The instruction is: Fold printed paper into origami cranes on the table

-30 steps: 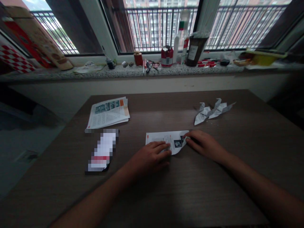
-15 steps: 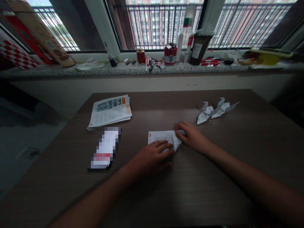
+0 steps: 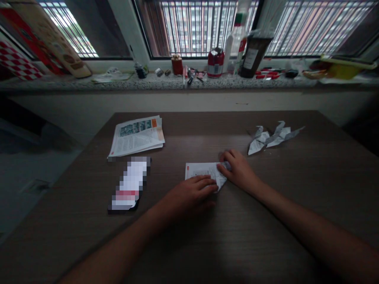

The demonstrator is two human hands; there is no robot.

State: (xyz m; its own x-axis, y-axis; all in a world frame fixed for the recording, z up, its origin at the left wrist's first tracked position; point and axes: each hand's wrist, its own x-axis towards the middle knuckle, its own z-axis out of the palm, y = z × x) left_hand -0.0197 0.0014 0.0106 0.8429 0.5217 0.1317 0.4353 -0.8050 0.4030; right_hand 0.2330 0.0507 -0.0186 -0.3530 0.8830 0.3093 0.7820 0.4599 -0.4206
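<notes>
the printed sheet point(image 3: 201, 169) is lying near the middle of the tabletop point(image 3: 192, 134), and i am watching it from afar through the head view. its right part is showing a folded-over flap with a slanting near edge, while its far left corner is lying flat, with a small red mark sitting there. i am resting the left hand point(image 3: 192, 193) over the sheet's near edge, back of the hand facing up, fingers reaching across the print and slightly spread. i am placing the right hand point(image 3: 238, 169) at the sheet's right end, with its fingers curling; whether they are pinching the paper i cannot tell, since they are hiding that end. over to the left, a phone point(image 3: 130, 185) with a pixelated screen is lying well apart from both hands, and a few printed papers point(image 3: 136, 138) are lying just beyond it. past the right hand, two folded paper figures point(image 3: 281, 136) are sitting side by side. along the windowsill point(image 3: 160, 83), a red can point(image 3: 215, 65), a clear bottle point(image 3: 232, 49) and a dark cup point(image 3: 251, 57) are standing close together.
</notes>
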